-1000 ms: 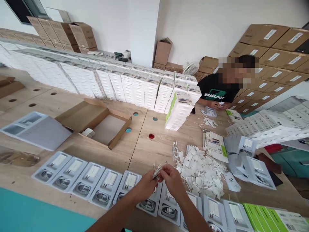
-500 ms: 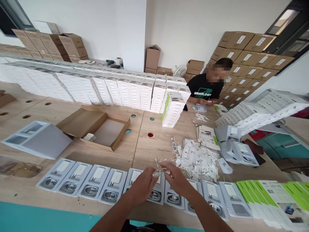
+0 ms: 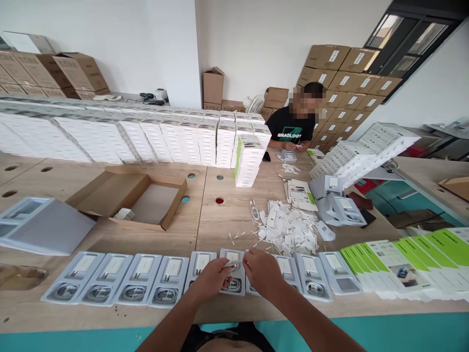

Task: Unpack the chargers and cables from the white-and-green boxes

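Observation:
Over the row of trays, a coiled whitish charging cable (image 3: 234,264) spans the gap between my hands. My left hand (image 3: 210,281) is closed round one side of the coil. At its other side, the fingers of my right hand (image 3: 263,272) are pinched together on the cable; their tips are partly hidden. Below lie several pale plastic trays (image 3: 138,278), most with a white charger (image 3: 144,264) above a coiled cable (image 3: 134,293). The tray at the right end (image 3: 346,284) holds a charger, and its lower compartment is bare.
Beyond my right hand spreads a pile of small white pieces (image 3: 289,227). Green-and-white box sleeves (image 3: 381,264) overlap at right. An open cardboard box (image 3: 161,203) and stacked trays (image 3: 44,227) stand left. White boxes (image 3: 176,139) line the back; a co-worker (image 3: 293,124) sits across.
My view has swung to the right. My right hand has shifted on the cable coil, its knuckles now turned more toward me. The coil stays between both hands.

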`<state>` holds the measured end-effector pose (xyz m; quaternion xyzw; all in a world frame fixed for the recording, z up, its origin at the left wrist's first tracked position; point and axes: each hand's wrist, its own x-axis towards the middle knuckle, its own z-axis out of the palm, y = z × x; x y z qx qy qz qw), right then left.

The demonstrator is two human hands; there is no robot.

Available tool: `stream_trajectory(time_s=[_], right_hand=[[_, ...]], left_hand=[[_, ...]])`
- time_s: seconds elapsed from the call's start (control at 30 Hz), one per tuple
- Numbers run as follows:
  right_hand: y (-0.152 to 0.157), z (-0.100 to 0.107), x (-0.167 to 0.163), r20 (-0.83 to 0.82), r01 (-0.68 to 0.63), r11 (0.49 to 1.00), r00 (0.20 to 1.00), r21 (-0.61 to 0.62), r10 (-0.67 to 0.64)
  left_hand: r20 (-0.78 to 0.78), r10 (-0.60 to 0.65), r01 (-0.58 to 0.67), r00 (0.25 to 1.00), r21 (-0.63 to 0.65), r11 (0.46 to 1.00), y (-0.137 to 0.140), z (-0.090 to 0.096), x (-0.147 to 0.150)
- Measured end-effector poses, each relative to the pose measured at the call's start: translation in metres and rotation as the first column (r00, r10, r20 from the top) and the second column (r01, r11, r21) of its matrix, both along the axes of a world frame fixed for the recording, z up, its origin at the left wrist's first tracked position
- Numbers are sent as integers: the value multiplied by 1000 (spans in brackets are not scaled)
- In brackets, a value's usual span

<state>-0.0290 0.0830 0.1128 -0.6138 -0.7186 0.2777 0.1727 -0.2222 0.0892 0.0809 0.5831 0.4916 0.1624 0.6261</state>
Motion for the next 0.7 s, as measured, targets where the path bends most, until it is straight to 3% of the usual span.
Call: stream_trajectory(time_s=[0.1,0.27,0.53,0.7], right_hand=[[0,-15,-7,-68,113,991,991,-67,-117],[-2,-42,-17,-254,218,963,934,-157,-253],[-2,-41,-26,-443,284,938,828,-197,-344],[-3,-50,-37,-467,284,924,800,-258,-376]], left_hand=[[-50,61,-57,997,84,995,-4,-16,10],[-47,32,-27,998,101,995,-10,-25,15],[-136,99,-57,986,283,958,-9,-19,16],[-103,104,-72,989,279,957,-7,-19,19]])
